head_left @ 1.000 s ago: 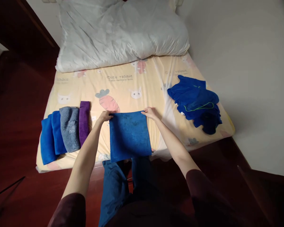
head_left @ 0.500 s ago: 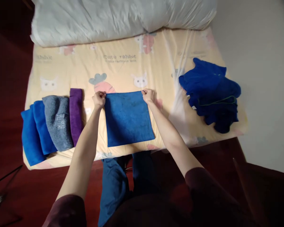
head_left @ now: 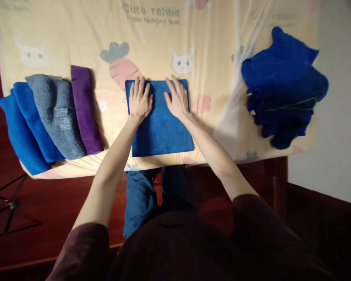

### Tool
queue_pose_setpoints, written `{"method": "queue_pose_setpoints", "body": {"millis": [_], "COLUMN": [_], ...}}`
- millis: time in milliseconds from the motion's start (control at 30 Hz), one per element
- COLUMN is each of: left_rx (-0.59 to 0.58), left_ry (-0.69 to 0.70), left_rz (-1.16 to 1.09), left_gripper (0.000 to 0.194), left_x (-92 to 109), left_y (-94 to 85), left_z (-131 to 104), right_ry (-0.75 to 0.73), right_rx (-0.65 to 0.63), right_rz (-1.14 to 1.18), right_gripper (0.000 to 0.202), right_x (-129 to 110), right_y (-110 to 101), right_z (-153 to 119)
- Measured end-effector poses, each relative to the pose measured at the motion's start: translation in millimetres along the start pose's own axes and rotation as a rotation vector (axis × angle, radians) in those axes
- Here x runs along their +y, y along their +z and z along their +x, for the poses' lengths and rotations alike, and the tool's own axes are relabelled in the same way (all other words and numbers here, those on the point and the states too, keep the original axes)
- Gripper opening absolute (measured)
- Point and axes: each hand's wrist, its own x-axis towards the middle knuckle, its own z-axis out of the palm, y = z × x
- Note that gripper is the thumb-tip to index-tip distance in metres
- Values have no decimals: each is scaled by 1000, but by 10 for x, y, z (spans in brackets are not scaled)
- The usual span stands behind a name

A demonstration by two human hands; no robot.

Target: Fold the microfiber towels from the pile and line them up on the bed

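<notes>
A blue towel (head_left: 163,128) lies flat as a rough square in front of me, near the bed's front edge. My left hand (head_left: 140,99) rests open on its far left corner, fingers stretched out. On the far right part of the same towel my right hand (head_left: 177,98) lies flat, fingers apart. Neither hand grips anything. To the left is a row of folded towels: a purple one (head_left: 86,111), a grey one (head_left: 57,117) with lettering, and two blue ones (head_left: 25,134) partly overlapping.
A loose heap of darker blue towels (head_left: 283,89) sits at the right side of the bed, by a pale wall (head_left: 339,117). The yellow rabbit-print sheet (head_left: 216,50) covers the bed. Black stand legs (head_left: 10,205) stand on the floor at lower left.
Both hands have let go of the blue towel's far corners and now lie flat on it. My view has tilted down and closer, so the grey-white quilt at the back is out of sight.
</notes>
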Motion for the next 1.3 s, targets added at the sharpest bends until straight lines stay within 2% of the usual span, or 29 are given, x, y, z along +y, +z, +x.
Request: {"method": "queue_pose_setpoints", "body": {"millis": [100,233,300,367,467,567,633,700,800,933,1067,1200,1300], "left_rx": [5,36,33,6,-91,-162,-139,-92,-65,-5,27,12,57], "left_ry": [-77,-156,-155,-119,-18,17,-24,-84,-143,-214,-243,-305,-335], "left_rz": [0,2,17,29,27,38,59,79,85,67,-65,-201,-255], "left_gripper": [68,72,72,71,69,66,65,65,66,64,58,44,38], "left_x": [-44,-158,-94,76,423,683,741,718,618,517,492,551,645], "left_y": [82,56,32,21,27,-7,-83,-197,-393,-570,-547,-452,-470], "left_z": [-138,-134,-152,-284,-765,-1458,-1901,-2260,-2639,-3062,-3672,-4331,-4562], "right_ry": [-61,29,70,72,-67,-213,-194,-69,74,183,213,175,189], "right_rx": [-136,-147,-134,-108,-106,-170,-193,-142,-67,7,143,87,52], "right_rz": [-49,-87,-105,-117,-87,-47,-64,-99,-125,-134,-141,-125,-124], "right_gripper": [62,68,68,67,67,65,63,63,61,58,56,49,51], "right_x": [-54,136,109,-70,-497,-790,-810,-736,-646,-737,-760,-606,-542], "right_y": [30,9,-22,-60,-120,-181,-240,-319,-443,-520,-485,-499,-554], "right_z": [-206,-145,-92,-150,-575,-1285,-1732,-2057,-2316,-2577,-2992,-3269,-3261]}}
